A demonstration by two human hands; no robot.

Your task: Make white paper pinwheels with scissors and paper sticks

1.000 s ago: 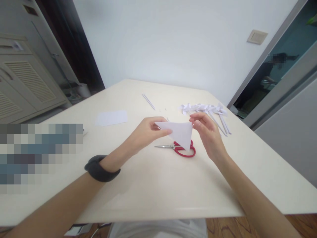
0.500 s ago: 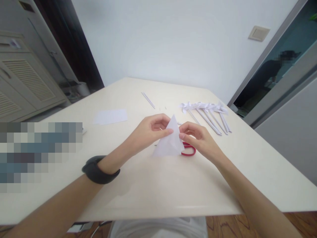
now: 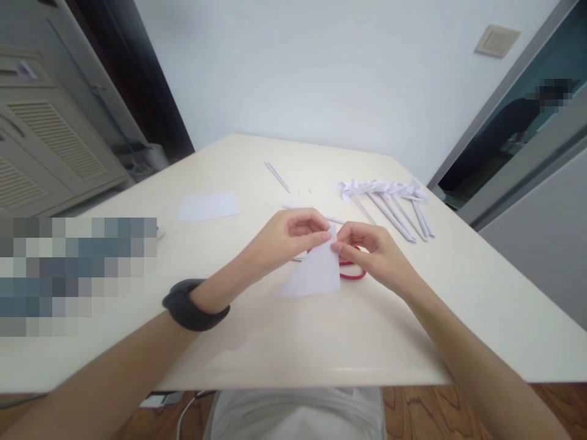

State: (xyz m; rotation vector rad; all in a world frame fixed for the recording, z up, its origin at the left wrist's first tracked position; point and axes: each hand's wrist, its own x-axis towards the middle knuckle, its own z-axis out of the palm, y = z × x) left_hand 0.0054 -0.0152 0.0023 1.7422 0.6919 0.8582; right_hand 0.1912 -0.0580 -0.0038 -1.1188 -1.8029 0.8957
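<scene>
Between my two hands is a triangular piece of white paper [image 3: 316, 272], its tip up and its wide edge hanging toward me. My left hand [image 3: 293, 238] pinches it near the tip, thumb in front and fingers curled behind. On the other side, my right hand [image 3: 371, 247] pinches its right edge between thumb and fingers. Behind the paper lie red-handled scissors [image 3: 353, 277], partly covered by the paper and my right hand. A thin rolled paper stick [image 3: 288, 206] lies just beyond my hands, partly hidden by them.
Several rolled paper sticks with folded white tops [image 3: 385, 190] lie at the back right of the cream table [image 3: 275, 360]. Two thin sticks [image 3: 277, 176] lie at the back, flat paper [image 3: 208, 206] to the left. A person [image 3: 495, 140] is beyond the doorway.
The paper's tip has shifted right and its lower left corner spreads further out. My hands have come closer together at the tip. The whole view has tilted slightly.
</scene>
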